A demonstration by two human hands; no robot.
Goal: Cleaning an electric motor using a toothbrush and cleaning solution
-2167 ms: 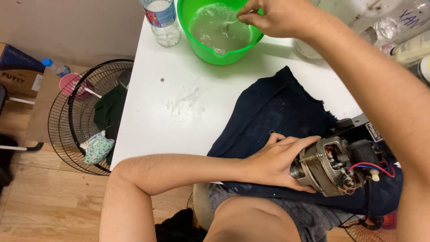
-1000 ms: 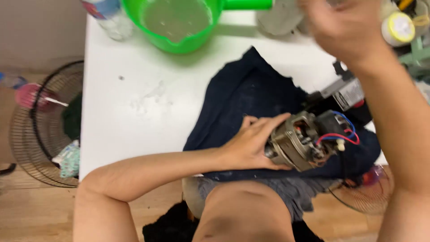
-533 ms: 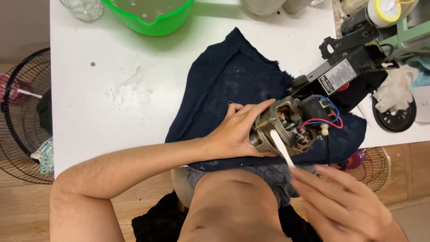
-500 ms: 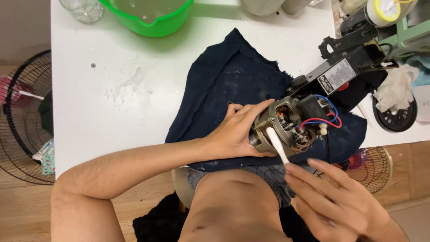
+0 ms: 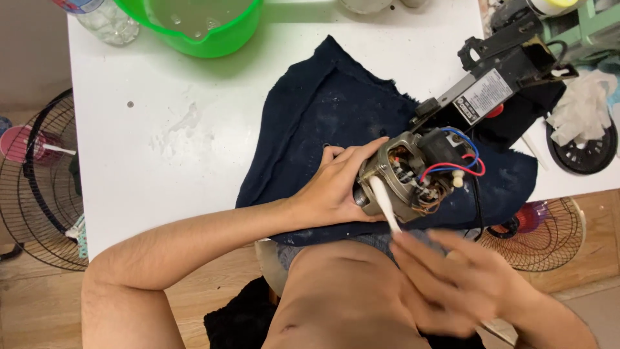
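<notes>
A grey metal fan motor [image 5: 413, 173] with red, blue and black wires lies on a dark blue cloth [image 5: 336, 123] on the white table [image 5: 161, 155]. My left hand [image 5: 336, 187] grips the motor's left end and steadies it. My right hand [image 5: 458, 284], blurred near the table's front edge, holds a white toothbrush [image 5: 384, 205] whose head touches the motor's front face. The motor's black base with a white label [image 5: 491, 84] stretches away to the upper right.
A green plastic jug [image 5: 200, 26] of water and a clear bottle [image 5: 103, 19] stand at the table's far edge. A crumpled white tissue [image 5: 584, 106] and a black round part [image 5: 584, 152] sit at right. Wire fan guards [image 5: 39, 187] lie on the wooden floor at left and right.
My right hand left the green jug, swung over to the near side and brought the toothbrush onto the motor. My left hand stayed on the motor throughout.
</notes>
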